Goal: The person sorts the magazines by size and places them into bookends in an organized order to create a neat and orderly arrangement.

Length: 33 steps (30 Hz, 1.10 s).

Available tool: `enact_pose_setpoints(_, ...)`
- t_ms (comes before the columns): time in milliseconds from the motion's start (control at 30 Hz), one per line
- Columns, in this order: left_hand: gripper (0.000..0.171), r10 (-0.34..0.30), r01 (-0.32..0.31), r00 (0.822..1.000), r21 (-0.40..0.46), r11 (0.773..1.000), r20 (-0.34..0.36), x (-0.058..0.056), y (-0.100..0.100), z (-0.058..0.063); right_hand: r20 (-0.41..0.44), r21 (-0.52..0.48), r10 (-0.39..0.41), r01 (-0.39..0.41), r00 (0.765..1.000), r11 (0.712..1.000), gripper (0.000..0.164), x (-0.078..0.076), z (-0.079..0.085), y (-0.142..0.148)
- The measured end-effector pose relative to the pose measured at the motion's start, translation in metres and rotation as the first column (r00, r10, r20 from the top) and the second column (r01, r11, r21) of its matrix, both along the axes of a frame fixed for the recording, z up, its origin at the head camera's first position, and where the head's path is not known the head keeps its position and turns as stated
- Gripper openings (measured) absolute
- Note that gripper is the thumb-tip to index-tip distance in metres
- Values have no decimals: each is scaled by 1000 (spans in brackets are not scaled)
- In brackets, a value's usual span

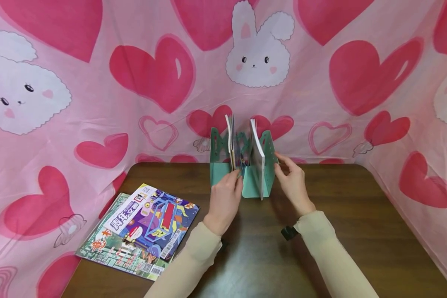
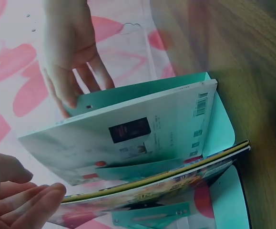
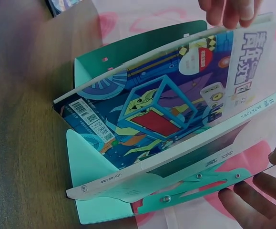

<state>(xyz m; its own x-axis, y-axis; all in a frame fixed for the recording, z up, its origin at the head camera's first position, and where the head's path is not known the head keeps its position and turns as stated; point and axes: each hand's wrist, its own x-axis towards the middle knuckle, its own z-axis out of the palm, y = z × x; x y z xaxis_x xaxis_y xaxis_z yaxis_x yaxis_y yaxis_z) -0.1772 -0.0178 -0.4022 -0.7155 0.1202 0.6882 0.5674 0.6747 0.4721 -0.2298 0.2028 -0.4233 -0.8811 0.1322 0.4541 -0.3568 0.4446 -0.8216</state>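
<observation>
A teal-green metal book stand [image 1: 253, 188] stands at the table's back. Several thin magazines [image 1: 230, 142] are upright in its middle, the near one showing a purple-blue cover [image 3: 171, 90] in the right wrist view. Farther right a pale-backed magazine [image 2: 161, 129] leans by the end panel [image 1: 271, 165]. My left hand [image 1: 225, 198] is at the edge of the middle magazines, fingertips against it and thumb apart. My right hand [image 1: 294, 182] holds the end panel's edge, thumb on one side and fingers [image 3: 250, 205] on the other.
Two overlapping magazines [image 1: 152, 219] lie flat on the brown table [image 1: 342, 231] at the left. A pink cloth [image 1: 301, 103] with hearts and rabbits hangs close behind the stand and along both sides.
</observation>
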Motion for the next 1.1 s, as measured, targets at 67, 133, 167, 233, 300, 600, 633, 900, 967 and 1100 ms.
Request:
enact_pose_setpoints(67, 17, 3, -2, 1000, 9, 1000, -12, 1, -4, 0, 3, 1, -4, 4, 1000, 1000, 38, 0, 0, 0)
enact_pose_setpoints(133, 16, 7, -7, 999, 16, 1000, -33, 2, -8, -1, 7, 4, -6, 6, 1000, 1000, 38, 0, 0, -1)
enact_pose_setpoints(167, 16, 11, -11, 999, 20, 1000, -47, 3, -11, -2, 8, 7, -6, 6, 1000, 1000, 38, 0, 0, -1)
enact_pose_setpoints(233, 16, 23, -21, 997, 24, 999, -72, 5, -17, -3, 10, 11, -4, 3, 1000, 1000, 38, 0, -1, -2)
enact_pose_setpoints(300, 16, 30, -28, 996, 29, 999, -90, 6, -24, -4, 8, 14, -1, 1, 1000, 1000, 38, 0, -1, -2)
enact_pose_setpoints(600, 21, 115, -118, 992, 49, 992, 46, 13, -60, -11, -23, -1, 8, -8, 1000, 1000, 38, -1, -2, 0)
enact_pose_setpoints(633, 22, 128, -132, 989, 51, 990, 70, 13, -65, -11, -26, 0, 9, -9, 1000, 1000, 38, -1, -2, 0)
enact_pose_setpoints(900, 26, 284, -294, 941, 32, 955, 185, 7, -109, -23, -10, 11, -14, 14, 1000, 1000, 38, -1, -2, 2)
enact_pose_setpoints(967, 25, 339, -346, 922, 6, 938, 186, 5, -122, -26, -2, 14, -10, 10, 1000, 1000, 39, -1, -2, 2)
enact_pose_setpoints(1100, 31, 415, -419, 878, -35, 907, 238, 7, -146, -30, 2, 13, 3, -3, 1000, 1000, 39, -1, -2, 2)
